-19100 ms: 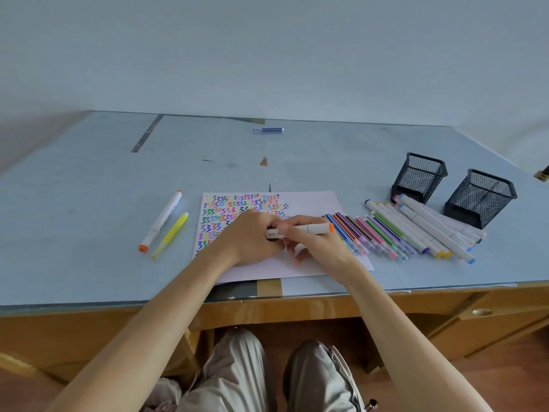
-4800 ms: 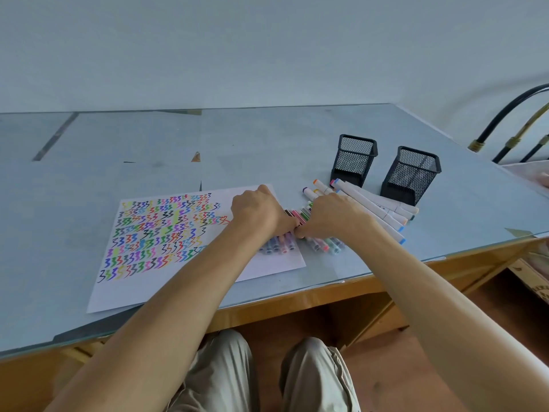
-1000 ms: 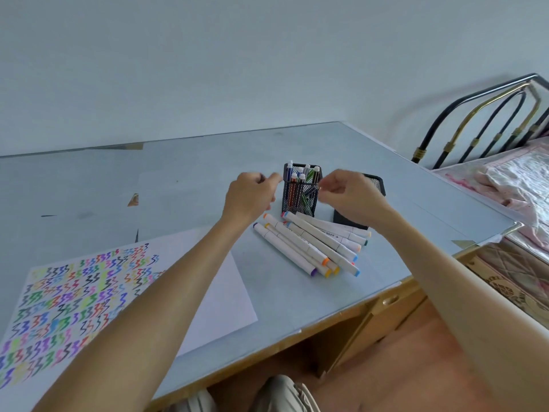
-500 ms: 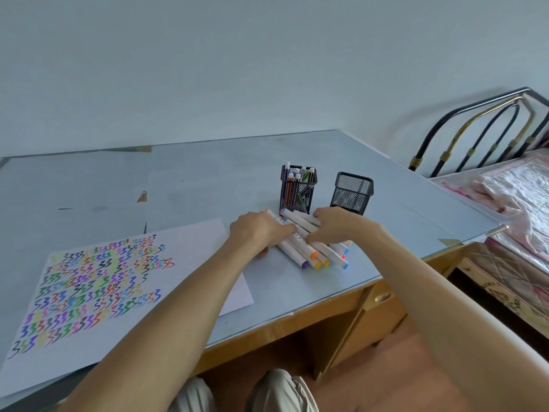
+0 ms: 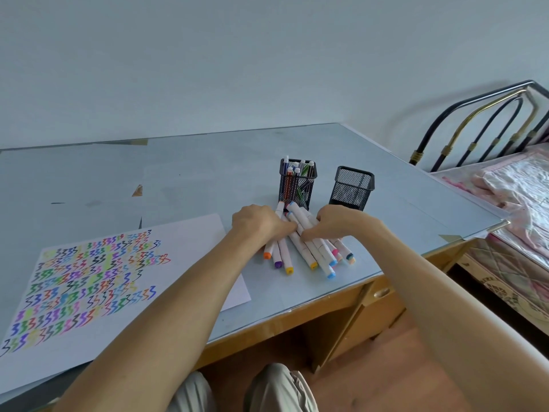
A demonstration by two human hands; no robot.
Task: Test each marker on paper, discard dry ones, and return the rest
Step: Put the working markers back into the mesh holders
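Testing looks finished: the paper [image 5: 190,248] is full of squiggles, and slim markers [image 5: 292,173] already stand in the left mesh holder [image 5: 297,191]. Both grips, left hand [image 5: 261,223] and right hand [image 5: 338,223], curl around the thick white markers [image 5: 309,254] at centre, apparently bound for the empty holder [image 5: 352,188].

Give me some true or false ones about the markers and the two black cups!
1. Both hands are on the pile of white markers. True: the left hand and the right hand press in on it from either side.
2. Both mesh cups hold markers. False: the left mesh cup holds thin markers; the right mesh cup shows none.
3. The paper is blank. False: rows of colourful squiggles cover most of it.
4. The white markers lie on the desk. True.
5. The white markers sit on the paper. False: they lie beside it, in front of the cups.
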